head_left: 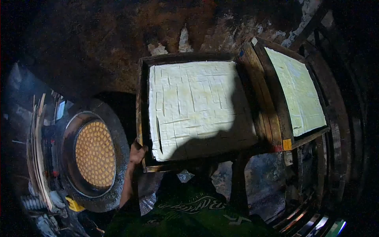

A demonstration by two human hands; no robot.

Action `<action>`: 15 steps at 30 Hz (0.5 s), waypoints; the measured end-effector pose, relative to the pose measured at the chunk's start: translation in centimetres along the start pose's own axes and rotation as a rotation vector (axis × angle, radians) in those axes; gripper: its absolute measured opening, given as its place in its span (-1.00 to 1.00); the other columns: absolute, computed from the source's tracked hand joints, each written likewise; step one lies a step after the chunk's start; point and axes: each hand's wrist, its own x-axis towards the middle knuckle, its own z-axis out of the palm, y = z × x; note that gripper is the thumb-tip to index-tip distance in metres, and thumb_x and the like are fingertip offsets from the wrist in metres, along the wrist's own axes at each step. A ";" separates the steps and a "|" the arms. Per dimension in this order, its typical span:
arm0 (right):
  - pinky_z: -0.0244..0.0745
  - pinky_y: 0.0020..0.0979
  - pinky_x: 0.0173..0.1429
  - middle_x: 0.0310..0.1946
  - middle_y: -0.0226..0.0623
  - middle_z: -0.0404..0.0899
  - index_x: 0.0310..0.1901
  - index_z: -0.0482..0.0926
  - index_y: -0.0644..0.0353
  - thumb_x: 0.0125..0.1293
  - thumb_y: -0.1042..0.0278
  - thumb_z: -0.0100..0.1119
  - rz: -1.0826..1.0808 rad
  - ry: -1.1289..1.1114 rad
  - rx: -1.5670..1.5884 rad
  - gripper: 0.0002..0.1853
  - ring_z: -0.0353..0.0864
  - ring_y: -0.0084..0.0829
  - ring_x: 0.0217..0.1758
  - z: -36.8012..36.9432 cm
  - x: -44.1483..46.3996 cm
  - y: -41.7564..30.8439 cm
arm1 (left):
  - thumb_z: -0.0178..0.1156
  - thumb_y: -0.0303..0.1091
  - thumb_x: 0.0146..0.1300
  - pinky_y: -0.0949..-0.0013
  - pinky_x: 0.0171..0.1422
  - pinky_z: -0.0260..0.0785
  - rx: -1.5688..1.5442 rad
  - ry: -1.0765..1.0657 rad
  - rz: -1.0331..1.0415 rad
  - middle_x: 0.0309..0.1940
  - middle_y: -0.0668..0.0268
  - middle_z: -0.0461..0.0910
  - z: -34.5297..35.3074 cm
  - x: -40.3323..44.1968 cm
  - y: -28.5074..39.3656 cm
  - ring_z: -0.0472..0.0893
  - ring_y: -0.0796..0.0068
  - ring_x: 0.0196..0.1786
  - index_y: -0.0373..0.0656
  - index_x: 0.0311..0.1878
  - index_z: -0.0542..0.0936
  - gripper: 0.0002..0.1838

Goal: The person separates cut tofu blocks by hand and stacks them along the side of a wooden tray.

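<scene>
A wooden-framed tray (139,118) holds a pale, scored slab (193,98) with a shadow over its lower right part. At the tray's near left corner, my left hand (137,153) is closed around the frame. My right arm rises in deep shadow to the near edge of the tray, right of its middle. My right hand (241,157) is there, but its fingers are lost in the dark. A second pale slab (298,93) lies in another wooden frame (312,137) just to the right.
On the left, a large round pan (71,138) holds many small golden-brown pieces (94,154). Long wooden strips (38,154) stand beyond it, and a yellow object (74,204) sits below. A stained wall (106,43) rises behind the tray. Wooden slats (335,146) line the right side.
</scene>
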 end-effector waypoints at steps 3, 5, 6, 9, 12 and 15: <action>0.30 -0.13 0.25 0.10 -0.03 0.47 0.07 0.47 0.23 0.31 0.34 0.10 0.029 0.025 -0.016 -0.68 0.41 -0.09 0.20 0.0 0.0 0.5 | 0.15 -0.54 0.01 0.35 -0.11 0.42 0.104 0.060 0.040 -0.19 0.32 0.57 0.7 -0.4 2.5 0.52 0.46 -0.21 -0.29 0.18 0.40 -0.44; 0.30 -0.14 0.25 0.11 -0.04 0.47 0.08 0.47 0.24 0.31 0.35 0.10 0.062 0.052 -0.018 -0.67 0.41 -0.10 0.20 0.0 0.7 0.6 | 0.14 -0.54 0.01 0.39 -0.19 0.41 0.033 0.124 -0.087 -0.25 0.33 0.58 0.0 0.2 4.9 0.52 0.52 -0.27 -0.30 0.11 0.45 -0.51; 0.30 -0.15 0.25 0.11 -0.04 0.47 0.08 0.47 0.24 0.31 0.35 0.10 0.075 0.061 -0.024 -0.67 0.41 -0.10 0.20 -0.3 0.9 0.6 | 0.14 -0.54 0.01 0.39 -0.19 0.41 0.043 0.109 -0.086 -0.25 0.33 0.58 0.0 0.2 4.6 0.52 0.52 -0.27 -0.30 0.11 0.45 -0.51; 0.30 -0.16 0.26 0.11 -0.05 0.47 0.09 0.47 0.24 0.30 0.36 0.10 0.121 0.077 -0.027 -0.67 0.41 -0.11 0.20 -0.7 1.7 1.7 | 0.15 -0.53 0.00 0.43 -0.25 0.39 0.560 0.188 -0.124 -0.34 0.35 0.58 -2.3 -0.7 2.3 0.50 0.57 -0.33 -0.31 0.02 0.50 -0.58; 0.30 -0.18 0.26 0.11 -0.05 0.47 0.10 0.46 0.24 0.30 0.37 0.10 0.148 0.089 -0.039 -0.66 0.41 -0.12 0.21 -1.5 2.0 2.9 | 0.23 -0.41 -0.02 0.41 -0.43 0.30 0.091 0.223 -0.192 -0.51 0.38 0.52 0.6 -1.7 3.4 0.45 0.59 -0.48 -0.33 -0.16 0.51 -0.68; 0.30 -0.19 0.26 0.12 -0.06 0.47 0.10 0.46 0.24 0.30 0.39 0.10 0.165 0.124 -0.030 -0.65 0.42 -0.13 0.21 -2.0 0.9 4.6 | 0.23 -0.41 -0.02 0.41 -0.50 0.24 0.093 0.154 -0.430 -0.56 0.40 0.46 -1.7 -2.9 -5.5 0.41 0.60 -0.53 -0.32 -0.25 0.48 -0.74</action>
